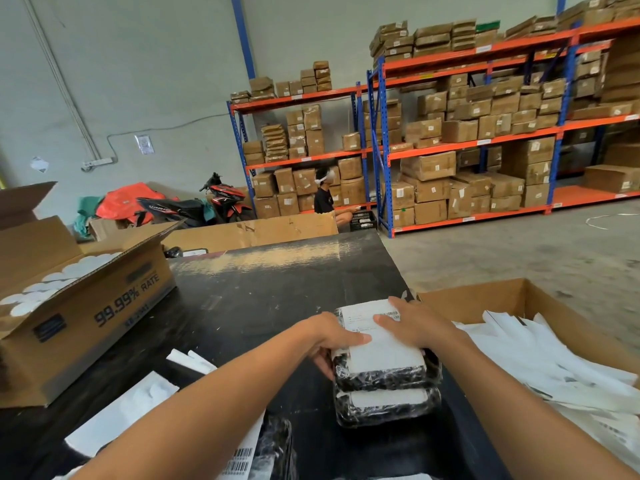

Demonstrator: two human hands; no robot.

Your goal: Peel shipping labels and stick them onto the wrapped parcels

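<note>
Both my forearms reach in from the bottom edge toward a stack of two black wrapped parcels on the dark table [277, 289]. My left hand [334, 336] holds the top parcel [384, 372] at its left side, thumb laid across the near left part of the white label [381, 344], the other fingers curled down around the parcel's edge. My right hand [420, 323] lies flat on the label's far right part, fingers straight and a little spread, pressing down.

That label runs lengthwise away from me, its long axis pointing toward the far end of the table, with the printed barcode at the far end under my right fingertips. It sits squarely along the parcel, which lies the same way. The lower parcel [388, 407] already shows a white label on its near face.

I judge the label is down and needs smoothing: the near end, closest to my left thumb, looks like the stretch to rub flat next.

Peeled backing strips fill the open box [519, 289] just right of the stack.
</note>
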